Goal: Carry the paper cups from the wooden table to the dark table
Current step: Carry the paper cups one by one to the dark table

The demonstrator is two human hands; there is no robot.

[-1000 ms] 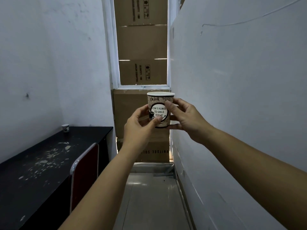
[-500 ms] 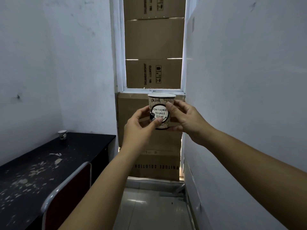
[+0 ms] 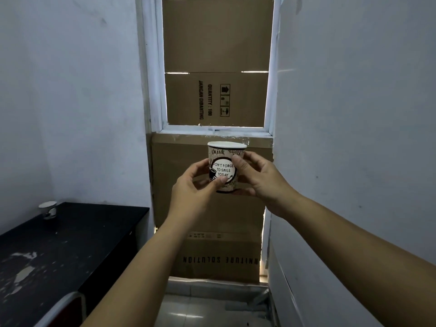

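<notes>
Paper cup (image 3: 224,167), printed "DON'T FORGET TO SMILE TODAY", held upright in mid-air at chest height before stacked cardboard boxes (image 3: 215,97). Left hand (image 3: 192,190) and right hand (image 3: 260,178) both grip it, thumbs and fingers curled round its sides. Dark table (image 3: 77,234) lies lower left, well apart, its top flecked with pale marks. A second cup (image 3: 48,209), apparently of the same kind though small and dim, stands at its far corner. White walls (image 3: 354,114) flank the passage.
</notes>
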